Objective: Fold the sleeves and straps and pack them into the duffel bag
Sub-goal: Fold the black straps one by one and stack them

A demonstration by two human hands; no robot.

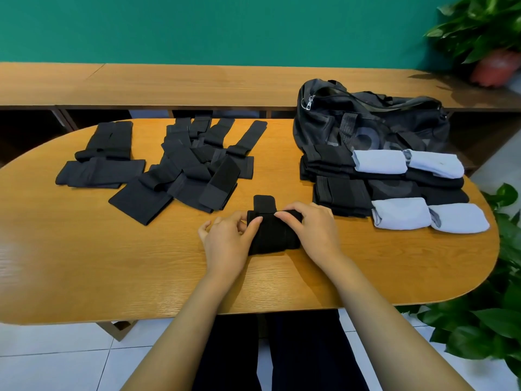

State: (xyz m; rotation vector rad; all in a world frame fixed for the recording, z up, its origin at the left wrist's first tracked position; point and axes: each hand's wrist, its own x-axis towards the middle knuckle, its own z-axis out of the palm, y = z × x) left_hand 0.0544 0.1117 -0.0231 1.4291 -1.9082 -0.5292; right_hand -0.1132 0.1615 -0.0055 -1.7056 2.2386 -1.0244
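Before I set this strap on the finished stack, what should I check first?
1. Grip on the black strap: ok; left hand and right hand both hold it.
2. Fold finished: not ok; a tab sticks out at its far edge.
3. Path to the folded stack: ok; only bare table lies between.
4. Duffel bag open: cannot tell.
5. Unfolded pile done: not ok; many pieces remain.
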